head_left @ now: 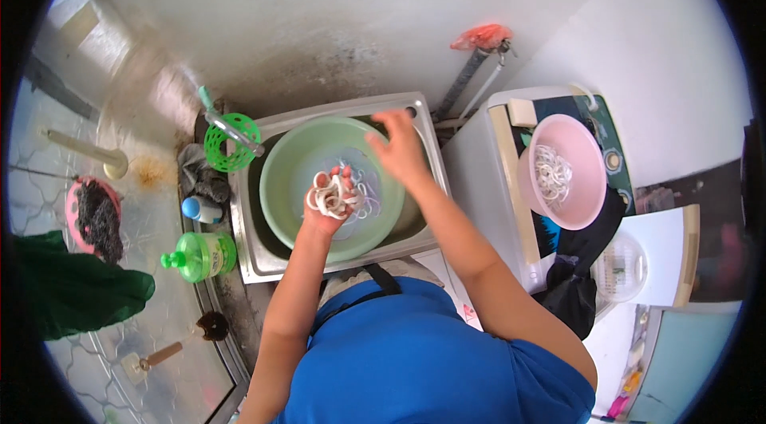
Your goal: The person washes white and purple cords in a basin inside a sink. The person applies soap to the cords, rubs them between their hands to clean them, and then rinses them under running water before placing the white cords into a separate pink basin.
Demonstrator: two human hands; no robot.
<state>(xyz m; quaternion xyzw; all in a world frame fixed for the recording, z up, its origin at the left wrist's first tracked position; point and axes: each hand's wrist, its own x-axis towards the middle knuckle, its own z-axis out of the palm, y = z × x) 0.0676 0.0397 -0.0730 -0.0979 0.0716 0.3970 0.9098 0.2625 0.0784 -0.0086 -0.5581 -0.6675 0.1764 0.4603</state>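
Observation:
My left hand (323,220) is cupped palm up over a large pale green basin (275,177). Its curled fingers hold a bunch of thin white rings or cord loops (332,194); what they are made of is not clear. More pale loops (369,193) lie in the water in the basin, below and beside that hand. Above the basin's right side is my right hand (396,149), holding nothing, its fingers apart. The basin sits in a steel sink (249,252).
A pink basin (590,177) with more white loops stands on a white appliance (483,161) to the right. Left of the sink are a faucet (235,135), a green mesh basket (219,154), a blue-capped bottle (206,210) and a green bottle (203,256).

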